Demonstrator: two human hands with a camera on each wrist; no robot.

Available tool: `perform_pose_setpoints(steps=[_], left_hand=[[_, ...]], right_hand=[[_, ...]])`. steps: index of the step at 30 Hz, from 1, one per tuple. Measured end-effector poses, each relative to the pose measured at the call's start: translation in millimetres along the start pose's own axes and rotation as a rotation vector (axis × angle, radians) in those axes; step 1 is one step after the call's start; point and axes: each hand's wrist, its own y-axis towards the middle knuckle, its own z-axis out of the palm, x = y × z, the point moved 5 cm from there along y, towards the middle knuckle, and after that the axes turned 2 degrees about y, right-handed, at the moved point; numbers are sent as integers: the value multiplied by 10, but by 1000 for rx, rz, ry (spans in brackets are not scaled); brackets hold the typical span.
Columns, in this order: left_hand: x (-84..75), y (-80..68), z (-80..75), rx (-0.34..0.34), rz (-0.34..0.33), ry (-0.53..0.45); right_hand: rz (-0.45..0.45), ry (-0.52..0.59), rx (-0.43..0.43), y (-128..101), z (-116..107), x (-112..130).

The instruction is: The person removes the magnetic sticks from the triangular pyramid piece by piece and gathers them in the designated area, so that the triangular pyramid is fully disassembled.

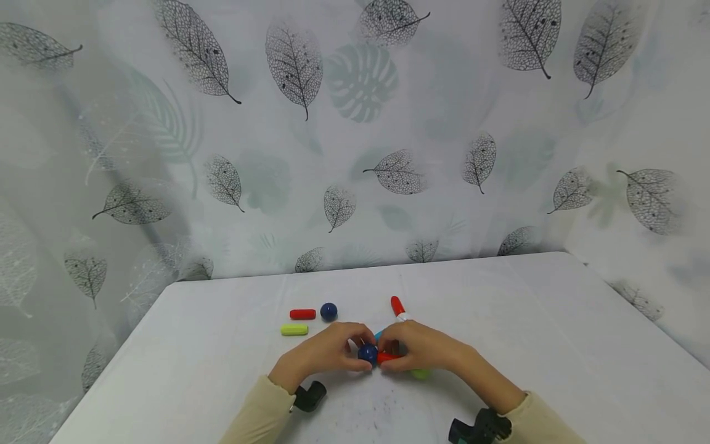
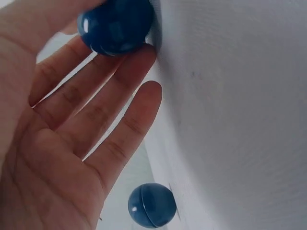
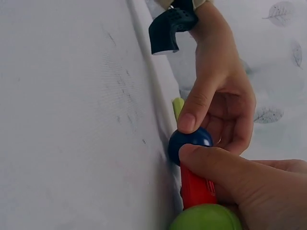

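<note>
Head view: we see both hands meeting near the front edge of the white table (image 1: 532,320), about mid-width. Our left hand (image 1: 324,351) pinches a dark blue ball (image 1: 367,353); our right hand (image 1: 424,348) grips a red stick (image 1: 386,356) that touches the ball. A green ball (image 1: 420,374) peeks out under the right hand. Further back towards the left lie a loose red stick (image 1: 302,314), a second blue ball (image 1: 328,311) and a yellow-green stick (image 1: 294,330); another red stick with a white end (image 1: 398,307) sits just behind the right hand.

Left wrist view: fingers (image 2: 96,110) slightly spread, fingertips against the dark blue ball (image 2: 115,24) at the table surface; the second blue ball (image 2: 151,205) lies apart.

Right wrist view: right thumb and fingers clamped round the red stick (image 3: 196,188), its end at the dark blue ball (image 3: 188,142); the left hand (image 3: 223,91) has thumb and fingers curled on that ball. The green ball (image 3: 205,218) sits at the stick's near end.
</note>
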Motion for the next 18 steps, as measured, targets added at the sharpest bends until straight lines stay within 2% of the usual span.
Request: perform_pose_setpoints(steps=[11,18], left_hand=[[10,-33,-22,41,19,-21],[18,-50,-32,72,-2,-7]], right_hand=[[-44,60,7,-7,27,-45],[-61,64,24,1,22,-37]])
